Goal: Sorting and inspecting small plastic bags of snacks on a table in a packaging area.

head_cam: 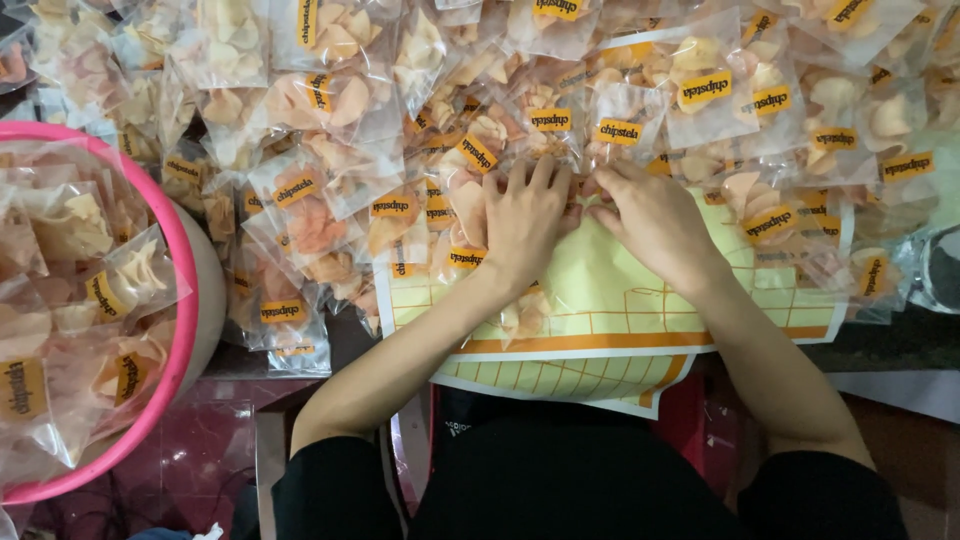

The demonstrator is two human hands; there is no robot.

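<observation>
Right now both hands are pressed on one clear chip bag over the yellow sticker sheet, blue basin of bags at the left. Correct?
Not quite: the basin is pink, not blue. The head view shows it at the left, full of bags. The rest holds: left hand and right hand meet on a clear chip bag above the yellow sticker sheet.

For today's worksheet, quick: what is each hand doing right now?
Left hand: fingers spread, pressing a clear chip packet.
Right hand: fingers curled at the packet's edge; grip unclear.

Clear chip bags hold pale cream and pinkish-orange chips, each with a yellow label. The sheet beside them is light yellow with orange grid lines. The basin is pink.
</observation>
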